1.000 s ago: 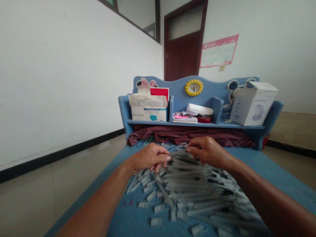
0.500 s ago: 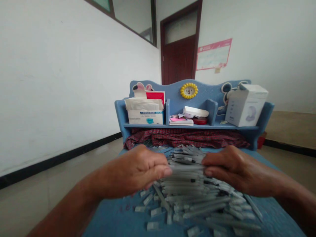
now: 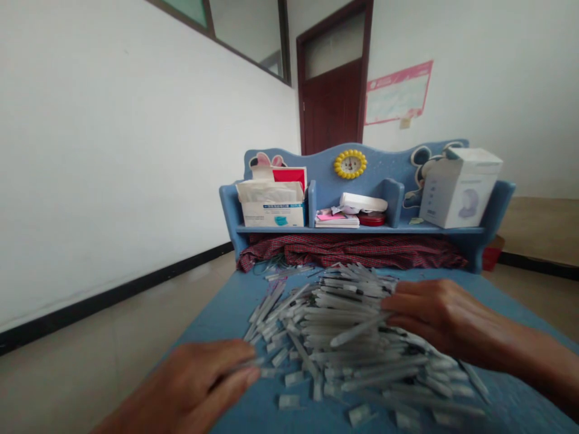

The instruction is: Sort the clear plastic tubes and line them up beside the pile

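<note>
My right hand (image 3: 434, 310) is closed round the end of a translucent pen (image 3: 359, 330), over the right side of a large pile of similar pens (image 3: 341, 301). The pen slants down to the left from my fingers. At the lower left, my left hand (image 3: 194, 383) pinches a thin, clear pen cap (image 3: 246, 364) between thumb and forefinger; it is blurred and partly hidden. Several loose clear caps (image 3: 288, 401) lie on the blue desk (image 3: 203, 322) between my left hand and the pile.
A blue shelf (image 3: 275, 229) spans the back of the desk. On it stand a face-mask box (image 3: 275, 214), a stack of papers (image 3: 337, 222), a red round tin (image 3: 371, 220) and a white box (image 3: 461, 187). Under it lies a bunched checked cloth (image 3: 353, 250).
My hands were close together over the pile with a pen between them. My left hand has moved down and left, away from it. My right hand keeps the pen, which now tilts downward.
</note>
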A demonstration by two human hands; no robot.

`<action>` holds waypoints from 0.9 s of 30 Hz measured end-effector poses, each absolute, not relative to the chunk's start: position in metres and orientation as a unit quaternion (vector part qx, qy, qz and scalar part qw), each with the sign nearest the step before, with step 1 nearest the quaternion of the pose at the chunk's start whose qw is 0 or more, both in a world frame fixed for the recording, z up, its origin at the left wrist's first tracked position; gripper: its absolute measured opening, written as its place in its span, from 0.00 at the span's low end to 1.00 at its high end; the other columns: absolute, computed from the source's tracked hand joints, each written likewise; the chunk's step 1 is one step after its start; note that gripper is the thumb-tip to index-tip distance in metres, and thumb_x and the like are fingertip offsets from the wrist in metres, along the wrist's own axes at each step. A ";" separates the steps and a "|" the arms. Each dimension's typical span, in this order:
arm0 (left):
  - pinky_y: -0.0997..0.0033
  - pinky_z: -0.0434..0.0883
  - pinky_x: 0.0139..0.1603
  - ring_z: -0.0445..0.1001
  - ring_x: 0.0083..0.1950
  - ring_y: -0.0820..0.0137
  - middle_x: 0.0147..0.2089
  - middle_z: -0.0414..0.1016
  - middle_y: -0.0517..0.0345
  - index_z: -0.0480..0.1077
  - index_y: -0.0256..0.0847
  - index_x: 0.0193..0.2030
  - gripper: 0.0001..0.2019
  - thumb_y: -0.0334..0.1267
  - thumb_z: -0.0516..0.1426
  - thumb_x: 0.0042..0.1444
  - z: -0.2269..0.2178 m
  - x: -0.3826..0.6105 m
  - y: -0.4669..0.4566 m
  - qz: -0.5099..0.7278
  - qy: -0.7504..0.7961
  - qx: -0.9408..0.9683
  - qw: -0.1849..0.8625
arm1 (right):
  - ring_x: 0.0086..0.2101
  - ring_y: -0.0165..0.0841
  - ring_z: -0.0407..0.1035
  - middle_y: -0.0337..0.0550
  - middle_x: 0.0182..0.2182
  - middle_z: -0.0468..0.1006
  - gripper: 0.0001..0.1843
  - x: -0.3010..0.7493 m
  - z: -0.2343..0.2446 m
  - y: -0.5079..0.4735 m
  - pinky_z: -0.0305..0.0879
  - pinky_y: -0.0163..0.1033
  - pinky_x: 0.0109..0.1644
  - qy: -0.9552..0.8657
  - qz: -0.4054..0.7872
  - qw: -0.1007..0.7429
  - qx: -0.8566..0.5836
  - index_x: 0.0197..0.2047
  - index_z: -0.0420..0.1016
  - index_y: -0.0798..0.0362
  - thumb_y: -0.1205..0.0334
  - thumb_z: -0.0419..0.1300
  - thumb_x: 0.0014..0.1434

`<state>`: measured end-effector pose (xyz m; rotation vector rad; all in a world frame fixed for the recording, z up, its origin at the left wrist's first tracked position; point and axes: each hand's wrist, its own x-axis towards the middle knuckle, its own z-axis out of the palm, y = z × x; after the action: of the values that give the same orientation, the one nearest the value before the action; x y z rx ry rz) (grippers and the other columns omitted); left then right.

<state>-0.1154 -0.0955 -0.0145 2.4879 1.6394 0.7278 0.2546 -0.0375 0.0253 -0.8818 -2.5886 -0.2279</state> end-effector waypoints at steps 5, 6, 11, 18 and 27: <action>0.74 0.63 0.32 0.73 0.34 0.67 0.30 0.75 0.57 0.70 0.40 0.30 0.12 0.39 0.49 0.59 0.025 -0.075 -0.020 0.098 0.592 0.799 -0.025 | 0.29 0.29 0.66 0.43 0.32 0.73 0.10 0.169 0.042 0.001 0.54 0.34 0.29 -0.943 -0.134 0.099 -0.286 0.36 0.73 0.52 0.63 0.51 0.63; 0.73 0.63 0.32 0.74 0.35 0.65 0.30 0.75 0.55 0.70 0.40 0.30 0.11 0.38 0.50 0.58 0.022 -0.074 -0.006 0.092 0.601 0.793 -0.031 | 0.30 0.30 0.67 0.44 0.33 0.73 0.10 0.156 0.042 0.008 0.54 0.34 0.28 -0.945 -0.140 0.083 -0.285 0.37 0.74 0.51 0.64 0.51 0.62; 0.70 0.64 0.31 0.76 0.37 0.59 0.32 0.77 0.50 0.73 0.40 0.32 0.09 0.38 0.52 0.55 -0.006 -0.077 0.033 0.076 0.624 0.777 -0.042 | 0.34 0.35 0.70 0.48 0.37 0.75 0.13 0.122 0.033 0.040 0.62 0.34 0.32 -0.942 -0.142 0.015 -0.303 0.40 0.77 0.52 0.68 0.51 0.59; 0.69 0.68 0.35 0.76 0.39 0.62 0.33 0.77 0.51 0.74 0.39 0.32 0.09 0.39 0.54 0.56 -0.014 -0.074 0.048 0.054 0.632 0.772 -0.034 | 0.37 0.40 0.72 0.48 0.40 0.78 0.19 0.106 0.024 0.054 0.66 0.39 0.37 -0.939 -0.104 -0.002 -0.328 0.40 0.79 0.50 0.76 0.53 0.51; 0.58 0.72 0.45 0.72 0.47 0.64 0.50 0.70 0.51 0.66 0.38 0.51 0.14 0.40 0.55 0.60 -0.011 -0.085 0.084 0.021 0.661 0.749 -0.034 | 0.37 0.39 0.72 0.50 0.41 0.77 0.15 0.127 0.034 0.035 0.64 0.37 0.35 -0.928 -0.114 0.035 -0.354 0.42 0.75 0.53 0.73 0.51 0.56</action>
<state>-0.0855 0.0839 -0.0111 2.4048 2.1234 0.0682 0.1270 0.0345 0.0339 -1.0895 -2.8512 -0.3496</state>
